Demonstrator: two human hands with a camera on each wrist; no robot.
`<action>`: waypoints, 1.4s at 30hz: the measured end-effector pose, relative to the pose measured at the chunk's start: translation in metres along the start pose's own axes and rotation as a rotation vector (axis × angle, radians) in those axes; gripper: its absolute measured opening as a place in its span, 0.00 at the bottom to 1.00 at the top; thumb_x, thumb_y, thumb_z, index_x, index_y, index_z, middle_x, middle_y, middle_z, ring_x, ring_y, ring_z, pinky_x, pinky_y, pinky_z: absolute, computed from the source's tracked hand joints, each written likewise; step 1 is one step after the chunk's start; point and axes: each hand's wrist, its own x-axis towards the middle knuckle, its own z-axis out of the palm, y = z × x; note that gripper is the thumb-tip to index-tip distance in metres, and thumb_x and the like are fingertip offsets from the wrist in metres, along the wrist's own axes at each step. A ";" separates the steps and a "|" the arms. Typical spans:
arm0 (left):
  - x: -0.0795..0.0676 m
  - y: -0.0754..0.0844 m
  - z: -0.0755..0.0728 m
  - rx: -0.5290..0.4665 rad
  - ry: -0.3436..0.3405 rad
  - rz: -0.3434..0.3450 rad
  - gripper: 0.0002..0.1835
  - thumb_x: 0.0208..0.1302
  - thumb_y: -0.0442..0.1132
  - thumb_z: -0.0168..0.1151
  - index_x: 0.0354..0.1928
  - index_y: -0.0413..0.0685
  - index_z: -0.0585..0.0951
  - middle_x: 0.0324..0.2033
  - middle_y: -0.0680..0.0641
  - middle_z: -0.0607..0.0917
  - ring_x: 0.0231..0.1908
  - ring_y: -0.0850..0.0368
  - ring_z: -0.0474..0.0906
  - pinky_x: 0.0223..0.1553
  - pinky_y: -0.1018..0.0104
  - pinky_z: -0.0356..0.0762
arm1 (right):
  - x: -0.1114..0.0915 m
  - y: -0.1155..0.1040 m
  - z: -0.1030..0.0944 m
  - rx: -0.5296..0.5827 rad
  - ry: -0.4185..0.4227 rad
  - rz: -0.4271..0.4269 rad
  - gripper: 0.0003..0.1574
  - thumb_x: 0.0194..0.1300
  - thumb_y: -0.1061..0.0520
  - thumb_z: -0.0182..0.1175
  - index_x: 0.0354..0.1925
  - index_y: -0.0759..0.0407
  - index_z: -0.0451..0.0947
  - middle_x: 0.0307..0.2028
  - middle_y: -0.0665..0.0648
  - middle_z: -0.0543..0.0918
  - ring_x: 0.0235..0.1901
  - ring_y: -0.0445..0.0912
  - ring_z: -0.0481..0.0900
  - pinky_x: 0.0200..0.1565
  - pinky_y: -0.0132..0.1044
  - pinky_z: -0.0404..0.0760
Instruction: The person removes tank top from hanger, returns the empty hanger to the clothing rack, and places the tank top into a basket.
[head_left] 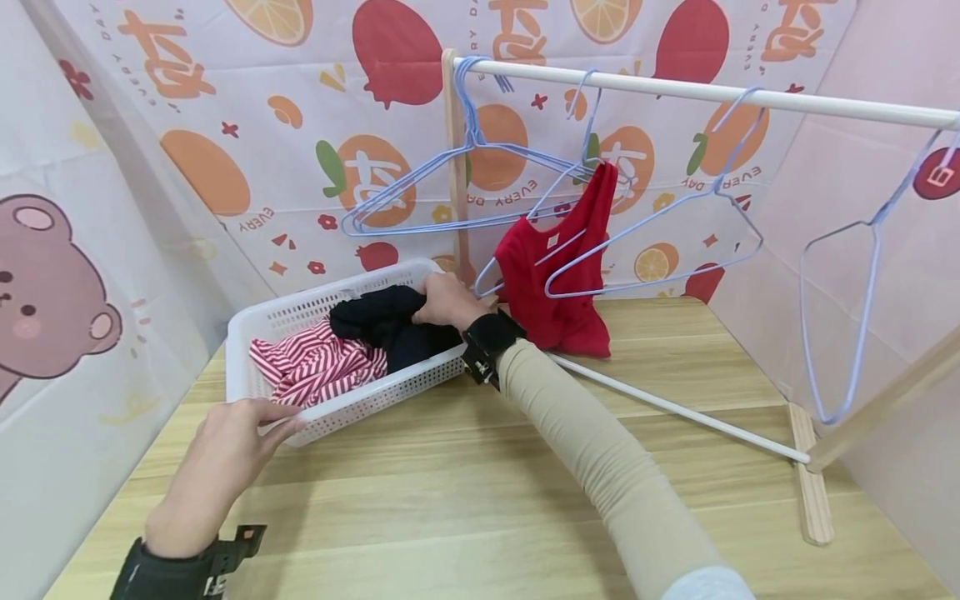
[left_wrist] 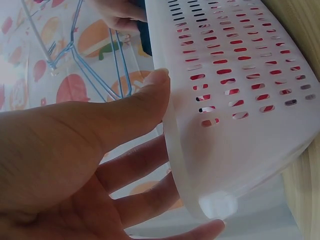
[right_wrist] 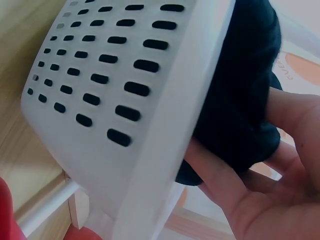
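Observation:
A white perforated plastic basket [head_left: 375, 407] stands on the table, with a black garment [head_left: 378, 317] and a red-and-white striped garment [head_left: 322, 364] lying in it. My left hand [head_left: 228, 450] pinches the rim at the basket's near left corner, thumb and fingers on either side of it in the left wrist view. At the other end, my right hand [head_left: 450, 302] grips the bunched black cloth [right_wrist: 240, 90] just by the rim. The ends of some right fingers are hidden in the folds.
A clothes rack with a white rail [head_left: 675, 93] spans the back and right. Several blue hangers [head_left: 420, 171] bunch at its left end. A red sleeveless top [head_left: 558, 287] hangs from one hanger, right of my right hand. A low white bar [head_left: 675, 407] crosses near the tabletop.

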 end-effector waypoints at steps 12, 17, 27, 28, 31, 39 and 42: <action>0.001 0.000 0.000 0.003 -0.006 -0.003 0.12 0.63 0.39 0.73 0.42 0.36 0.90 0.34 0.32 0.90 0.27 0.46 0.81 0.27 0.50 0.73 | -0.003 0.004 0.004 0.071 -0.115 -0.030 0.18 0.67 0.52 0.70 0.51 0.60 0.86 0.41 0.55 0.84 0.44 0.48 0.76 0.47 0.37 0.78; 0.000 0.001 0.000 -0.002 -0.010 -0.004 0.12 0.64 0.39 0.73 0.43 0.37 0.90 0.34 0.32 0.90 0.28 0.45 0.81 0.28 0.48 0.75 | -0.003 0.005 0.007 0.045 -0.132 -0.038 0.23 0.68 0.51 0.70 0.57 0.59 0.83 0.48 0.57 0.86 0.48 0.48 0.77 0.52 0.40 0.81; 0.001 0.001 0.000 0.002 -0.005 -0.006 0.12 0.63 0.39 0.73 0.42 0.37 0.90 0.37 0.30 0.90 0.31 0.39 0.85 0.30 0.45 0.76 | -0.008 0.010 0.009 0.041 -0.099 -0.072 0.31 0.69 0.49 0.68 0.67 0.58 0.78 0.61 0.57 0.84 0.54 0.48 0.77 0.63 0.43 0.80; 0.001 0.001 0.000 0.002 -0.003 -0.004 0.12 0.62 0.39 0.73 0.42 0.37 0.90 0.37 0.30 0.90 0.31 0.38 0.85 0.30 0.44 0.76 | -0.009 0.010 0.009 0.043 -0.087 -0.074 0.32 0.70 0.49 0.68 0.68 0.58 0.77 0.62 0.57 0.83 0.54 0.48 0.77 0.64 0.43 0.80; 0.001 0.000 0.001 0.003 0.001 0.001 0.12 0.62 0.39 0.73 0.42 0.37 0.90 0.37 0.30 0.89 0.31 0.37 0.85 0.30 0.43 0.77 | -0.012 0.011 0.008 0.035 -0.035 -0.084 0.31 0.70 0.47 0.68 0.66 0.57 0.78 0.60 0.56 0.85 0.53 0.47 0.77 0.60 0.42 0.80; 0.001 -0.001 0.002 -0.005 0.003 -0.009 0.12 0.62 0.39 0.74 0.42 0.37 0.90 0.38 0.29 0.89 0.34 0.33 0.86 0.32 0.41 0.77 | -0.029 0.012 -0.004 0.038 0.095 -0.149 0.21 0.71 0.43 0.65 0.53 0.54 0.87 0.47 0.53 0.90 0.40 0.44 0.80 0.36 0.28 0.81; 0.002 0.000 0.002 -0.006 0.007 -0.008 0.13 0.62 0.40 0.74 0.42 0.36 0.90 0.38 0.29 0.89 0.32 0.37 0.85 0.30 0.44 0.77 | -0.038 0.012 -0.011 0.051 0.115 -0.167 0.20 0.71 0.42 0.64 0.50 0.53 0.88 0.43 0.52 0.90 0.39 0.43 0.81 0.35 0.27 0.82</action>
